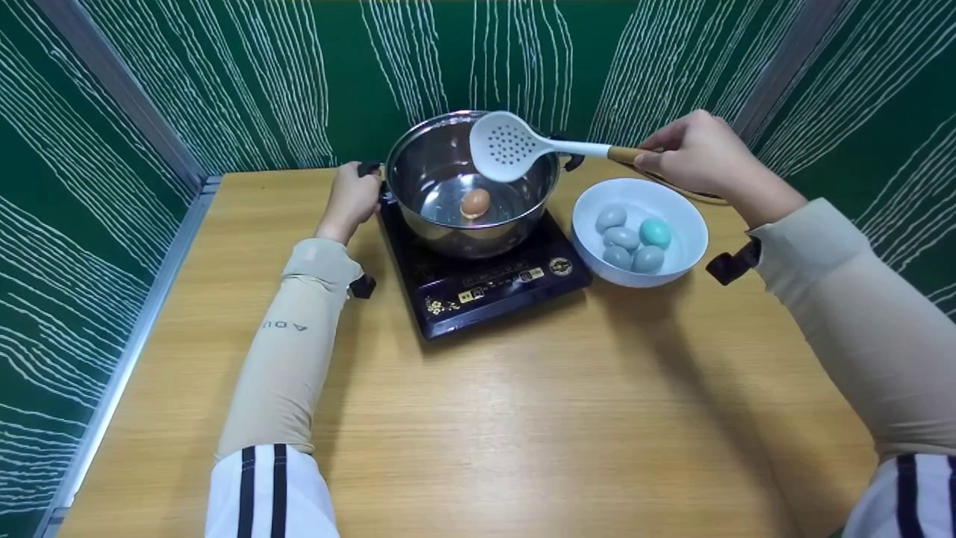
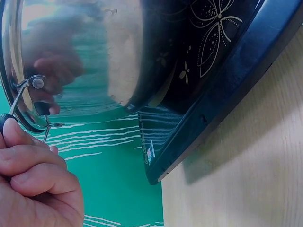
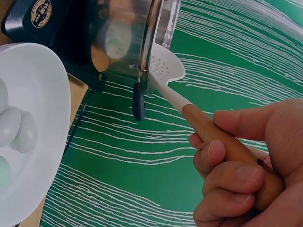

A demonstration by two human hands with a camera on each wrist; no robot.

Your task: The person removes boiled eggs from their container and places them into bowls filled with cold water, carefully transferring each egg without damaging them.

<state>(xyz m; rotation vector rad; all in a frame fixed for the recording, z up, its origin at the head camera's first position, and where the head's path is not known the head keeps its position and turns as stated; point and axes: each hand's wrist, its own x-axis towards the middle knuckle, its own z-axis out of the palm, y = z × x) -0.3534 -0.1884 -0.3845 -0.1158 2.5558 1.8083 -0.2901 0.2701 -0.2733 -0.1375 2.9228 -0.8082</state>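
Observation:
My left hand (image 1: 351, 196) grips the black side handle (image 1: 367, 169) of a steel pot (image 1: 478, 237); in the left wrist view its fingers (image 2: 45, 179) curl round that handle. In my right hand (image 1: 698, 153) is the wooden handle (image 3: 227, 142) of a white slotted skimmer (image 1: 508, 146), whose perforated head is over the pot's far right rim. One brown egg (image 1: 475, 202) lies at the bottom of the pot. Beside the pot, a white bowl (image 1: 691, 250) holds several pale blue-grey eggs (image 1: 620, 239) and one turquoise egg (image 1: 655, 232).
Under the pot is a black induction cooker (image 1: 493, 299) with gold markings, and the bowl stands close against its right edge. A cable (image 1: 706, 197) runs behind the bowl. Green walls (image 1: 246, 90) with white streaks border the wooden table (image 1: 478, 433) at the back and sides.

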